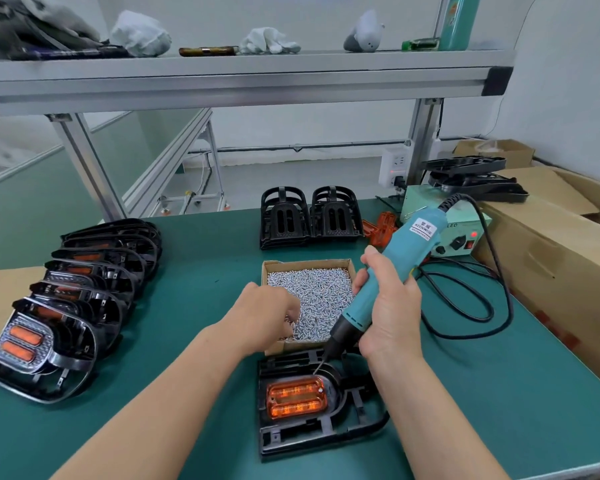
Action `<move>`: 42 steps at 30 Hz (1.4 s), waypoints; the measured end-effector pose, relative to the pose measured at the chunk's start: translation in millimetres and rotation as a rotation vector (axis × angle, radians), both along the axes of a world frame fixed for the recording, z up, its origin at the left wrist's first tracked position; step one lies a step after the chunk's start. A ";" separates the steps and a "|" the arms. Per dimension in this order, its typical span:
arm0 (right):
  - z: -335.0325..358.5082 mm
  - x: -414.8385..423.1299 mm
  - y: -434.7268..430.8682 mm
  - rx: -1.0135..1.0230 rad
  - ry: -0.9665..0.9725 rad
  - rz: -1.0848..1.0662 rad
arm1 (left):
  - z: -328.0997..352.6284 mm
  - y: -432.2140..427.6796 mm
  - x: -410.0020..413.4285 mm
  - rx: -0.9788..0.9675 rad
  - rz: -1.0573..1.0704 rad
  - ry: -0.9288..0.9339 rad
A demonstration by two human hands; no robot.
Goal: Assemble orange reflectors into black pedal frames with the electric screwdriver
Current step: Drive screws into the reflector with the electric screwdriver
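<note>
A black pedal frame lies flat on the green mat close to me, with an orange reflector seated in it. My right hand grips the teal electric screwdriver, tilted, its bit just above the frame's upper part. My left hand reaches into the cardboard box of small silver screws, fingers curled down among them; whether it holds a screw is hidden.
A row of finished pedals lies at the left. Two stacks of empty black frames stand behind the screw box, loose orange reflectors beside them. The screwdriver's power unit, its black cable and cardboard boxes fill the right.
</note>
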State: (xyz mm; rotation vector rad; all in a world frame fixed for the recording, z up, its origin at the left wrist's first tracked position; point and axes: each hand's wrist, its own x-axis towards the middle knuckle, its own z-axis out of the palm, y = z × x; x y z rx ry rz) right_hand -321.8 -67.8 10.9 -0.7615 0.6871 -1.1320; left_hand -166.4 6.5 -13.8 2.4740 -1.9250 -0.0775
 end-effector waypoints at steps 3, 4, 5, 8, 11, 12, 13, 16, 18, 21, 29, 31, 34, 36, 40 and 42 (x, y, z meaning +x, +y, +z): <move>-1.5 0.1 0.8 0.014 0.009 0.004 | -1.7 1.9 -2.8 -0.061 -0.002 0.000; -1.7 0.4 1.0 0.016 0.010 0.005 | -2.2 3.5 -3.2 -0.097 0.007 0.008; -2.0 0.8 1.1 0.019 0.011 0.005 | -2.9 4.9 -3.4 -0.132 0.019 0.028; -2.9 1.2 1.5 0.024 0.014 0.003 | -5.5 10.1 -4.7 -0.221 0.053 0.117; -3.1 2.2 2.5 0.027 0.024 0.001 | -7.6 12.9 -6.5 -0.299 0.092 0.201; -2.9 2.8 2.9 0.028 0.025 0.002 | -8.2 13.5 -6.8 -0.313 0.103 0.222; -2.9 3.4 3.3 0.029 0.024 0.002 | -8.7 13.7 -7.0 -0.318 0.114 0.235; -3.3 4.8 4.7 0.021 0.029 0.002 | -11.1 14.5 -8.5 -0.312 0.141 0.246; -3.8 5.0 5.8 0.013 0.044 0.004 | -11.6 15.9 -10.0 -0.323 0.148 0.276; -3.4 4.5 7.4 0.015 0.048 0.004 | -11.3 17.5 -11.2 -0.332 0.143 0.306; 1.6 3.2 9.8 0.030 0.025 -0.008 | -5.0 24.2 -20.3 -0.445 0.183 0.391; 2.5 2.7 9.5 0.031 0.023 -0.011 | -3.3 31.6 -22.3 -0.500 0.264 0.562; 4.7 2.4 9.3 0.040 0.004 -0.017 | -2.0 47.1 -26.2 -0.580 0.353 0.928; 7.5 3.1 9.4 0.054 -0.027 -0.026 | -1.8 58.8 -30.6 -0.636 0.397 1.160; 15.7 6.7 8.8 0.098 -0.133 -0.053 | -5.0 78.1 -39.0 -0.688 0.444 1.429; 19.6 8.7 8.8 0.099 -0.158 -0.064 | -6.4 84.0 -43.5 -0.700 0.456 1.516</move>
